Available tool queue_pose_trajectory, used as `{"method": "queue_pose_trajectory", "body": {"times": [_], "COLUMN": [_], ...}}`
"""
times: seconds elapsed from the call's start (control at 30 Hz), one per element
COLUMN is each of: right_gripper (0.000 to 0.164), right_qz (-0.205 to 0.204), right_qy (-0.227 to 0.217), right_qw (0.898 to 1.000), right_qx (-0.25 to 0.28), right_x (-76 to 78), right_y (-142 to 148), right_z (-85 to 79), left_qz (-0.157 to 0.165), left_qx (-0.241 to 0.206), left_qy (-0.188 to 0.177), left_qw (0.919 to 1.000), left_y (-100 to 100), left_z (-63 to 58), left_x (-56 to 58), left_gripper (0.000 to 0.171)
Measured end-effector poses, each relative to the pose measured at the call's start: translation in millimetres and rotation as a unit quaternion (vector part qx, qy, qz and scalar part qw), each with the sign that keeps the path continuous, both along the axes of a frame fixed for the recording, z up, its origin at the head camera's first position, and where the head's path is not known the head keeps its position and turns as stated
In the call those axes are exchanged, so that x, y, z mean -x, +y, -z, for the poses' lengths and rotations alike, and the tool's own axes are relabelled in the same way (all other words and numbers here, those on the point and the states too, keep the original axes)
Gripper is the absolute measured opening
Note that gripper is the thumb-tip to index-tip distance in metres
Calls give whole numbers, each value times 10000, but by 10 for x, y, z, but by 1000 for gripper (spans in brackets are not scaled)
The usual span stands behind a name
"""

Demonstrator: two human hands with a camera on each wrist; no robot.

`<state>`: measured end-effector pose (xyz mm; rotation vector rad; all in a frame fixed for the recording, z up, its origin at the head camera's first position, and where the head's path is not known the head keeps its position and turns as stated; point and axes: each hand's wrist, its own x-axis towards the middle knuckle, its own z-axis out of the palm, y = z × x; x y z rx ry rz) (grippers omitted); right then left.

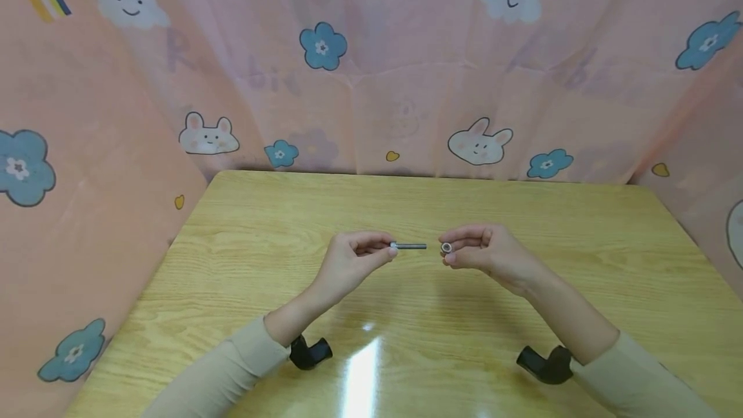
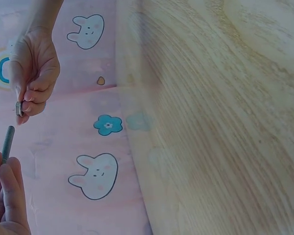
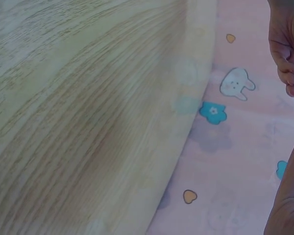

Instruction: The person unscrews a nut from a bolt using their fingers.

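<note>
My left hand (image 1: 354,257) pinches a silver bolt (image 1: 411,246) by its head, between thumb and fingers. The bolt lies level, its threaded end towards the right. Facing it, my right hand (image 1: 490,257) pinches a small metal nut (image 1: 445,248) whose hole shows. A short gap parts the bolt's tip from the nut. In the left wrist view, the threads of the bolt (image 2: 8,143) stand out and the nut (image 2: 19,108) shows edge-on at the fingertips. The right wrist view catches both hands only at its right edge, and the nut is hidden there.
Both hands are above a light wood-grain table (image 1: 261,211). Behind it hangs a pink cloth (image 1: 377,102) printed with rabbits, flowers and rainbows. Black camera mounts (image 1: 310,353) sit at the wrists, beside the beige sleeves (image 1: 226,366). Bright light reflects off the table's near part.
</note>
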<state>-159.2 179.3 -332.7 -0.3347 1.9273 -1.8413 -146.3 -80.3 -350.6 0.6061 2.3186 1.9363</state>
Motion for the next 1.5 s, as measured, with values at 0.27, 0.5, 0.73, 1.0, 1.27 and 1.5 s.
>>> {"method": "queue_pose_trajectory", "body": {"times": [0.27, 0.5, 0.73, 1.0, 1.27, 1.5], "right_gripper": [25, 22, 22, 23, 30, 38], "right_qz": [12, -21, 23, 48, 254, 199], "right_qy": [-64, -168, -350, -464, -640, -760], "right_qw": [10000, 9997, 9991, 9986, 9976, 9969], "right_qx": [-28, 181, 222, 240, 32, -75], "right_x": [38, 61, 88, 140, 207, 243], "right_y": [21, 48, 65, 85, 88, 96], "right_z": [73, 129, 193, 290, 406, 500], "left_qz": [16, 2, -75, -77, -73, -30], "left_qx": [62, 162, 368, 553, 661, 769], "left_qy": [109, 103, -39, 34, 143, 62], "left_qw": [9999, 9998, 9993, 9984, 9977, 9970], "left_y": [0, 4, 39, 58, 63, 80], "left_z": [99, 181, 212, -26, 333, 426], "left_x": [46, 81, 111, 1, 195, 241], "left_gripper": [19, 20, 19, 16, 15, 15]}}
